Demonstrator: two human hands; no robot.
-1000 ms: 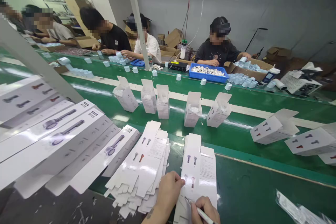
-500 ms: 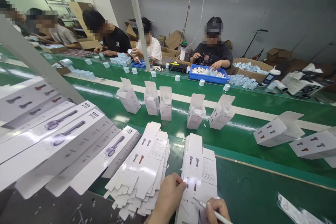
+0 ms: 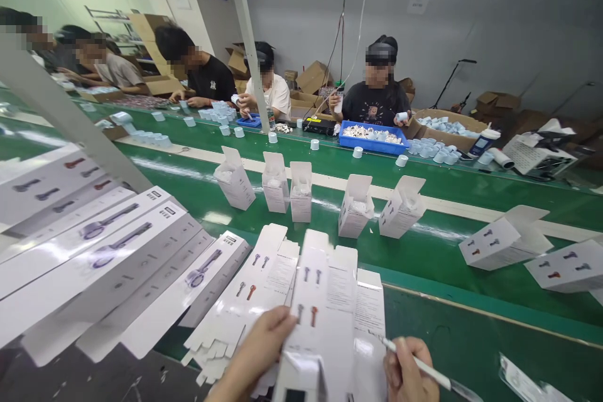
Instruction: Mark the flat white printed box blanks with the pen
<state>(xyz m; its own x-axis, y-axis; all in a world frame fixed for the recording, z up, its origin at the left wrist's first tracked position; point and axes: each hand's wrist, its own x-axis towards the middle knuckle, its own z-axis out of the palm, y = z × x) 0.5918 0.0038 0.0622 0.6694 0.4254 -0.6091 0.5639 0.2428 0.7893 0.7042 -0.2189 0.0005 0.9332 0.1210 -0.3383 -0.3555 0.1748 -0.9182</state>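
My left hand (image 3: pixel 257 348) grips a flat white carton blank (image 3: pixel 323 308) printed with small purple and red tools and holds it lifted off the stack of blanks (image 3: pixel 370 317) below. My right hand (image 3: pixel 407 374) is closed round a white pen (image 3: pixel 424 367) whose tip points left toward the blank. A second fanned pile of blanks (image 3: pixel 245 301) lies just left of my left hand on the green table.
Several upright open white boxes (image 3: pixel 301 198) stand on the green conveyor (image 3: pixel 424 251); two lie tipped at right (image 3: pixel 502 242). Long flat white cartons (image 3: pixel 108 251) slope at left. Across the belt, several people work beside a blue tray (image 3: pixel 372 138) and pale blue caps (image 3: pixel 436 151).
My left hand has picked the top blank off the stack and moved it left and up. My right hand with the pen has drawn away to the right. The boxes have drifted right.
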